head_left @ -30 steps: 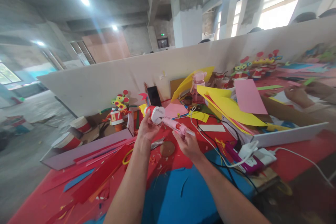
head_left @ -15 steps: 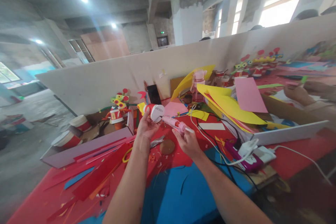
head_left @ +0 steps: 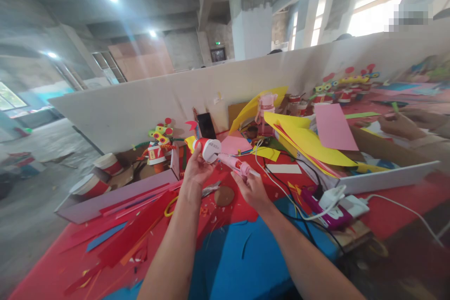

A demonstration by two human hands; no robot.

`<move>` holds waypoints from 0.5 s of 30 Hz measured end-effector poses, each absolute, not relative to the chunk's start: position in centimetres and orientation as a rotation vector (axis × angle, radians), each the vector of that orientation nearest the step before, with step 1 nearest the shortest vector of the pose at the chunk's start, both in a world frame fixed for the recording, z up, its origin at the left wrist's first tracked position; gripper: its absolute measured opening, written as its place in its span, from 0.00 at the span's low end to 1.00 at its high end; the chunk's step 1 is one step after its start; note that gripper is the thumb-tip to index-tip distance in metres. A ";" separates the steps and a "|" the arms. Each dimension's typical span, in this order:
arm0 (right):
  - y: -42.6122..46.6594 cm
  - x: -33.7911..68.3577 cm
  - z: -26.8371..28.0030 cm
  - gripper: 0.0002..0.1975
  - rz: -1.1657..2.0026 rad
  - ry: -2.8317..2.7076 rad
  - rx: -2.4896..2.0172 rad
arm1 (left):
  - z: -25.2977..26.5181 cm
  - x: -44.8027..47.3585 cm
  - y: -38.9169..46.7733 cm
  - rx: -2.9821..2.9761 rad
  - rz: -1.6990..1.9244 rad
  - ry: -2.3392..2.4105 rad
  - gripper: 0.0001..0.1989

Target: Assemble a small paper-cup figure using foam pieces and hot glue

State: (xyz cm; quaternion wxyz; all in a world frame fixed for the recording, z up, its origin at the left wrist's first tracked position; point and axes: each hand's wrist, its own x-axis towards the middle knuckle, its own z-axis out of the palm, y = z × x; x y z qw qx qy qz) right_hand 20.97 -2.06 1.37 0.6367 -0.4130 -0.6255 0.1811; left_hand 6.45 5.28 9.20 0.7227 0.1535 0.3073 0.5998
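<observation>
My left hand (head_left: 197, 166) is closed around a red and white paper cup (head_left: 212, 150), tipped so its white base faces right and toward me. Yellow paper shows at the cup's far end. In my right hand (head_left: 250, 186) is a pink glue gun (head_left: 232, 161), its nozzle at the lower rim of the cup's base; whether it touches cannot be made out. Below the two hands lie a brown disc (head_left: 224, 195) and scissors with yellow handles (head_left: 170, 207) on the red table cover (head_left: 242, 211).
At left, a shallow box (head_left: 116, 197) holds paper cups and a finished cup figure (head_left: 156, 152). A phone (head_left: 206, 125) leans on the white partition (head_left: 147, 108). Right are a box of coloured paper (head_left: 390, 176), a purple power strip (head_left: 330, 215) with cables, and another person's hand (head_left: 402, 126).
The cup and glue gun stay nearly in place, with only a slight shift of the glue gun. The other person's hands at right have moved a little.
</observation>
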 end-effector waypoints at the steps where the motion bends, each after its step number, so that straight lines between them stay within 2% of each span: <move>1: -2.1 21.0 1.5 0.12 0.402 -1.434 -0.957 | 9.2 6.4 5.3 0.338 1.323 0.677 0.09; 15: -2.4 21.0 1.7 0.11 0.397 -1.412 -0.979 | 8.6 6.2 5.8 0.344 1.322 0.681 0.09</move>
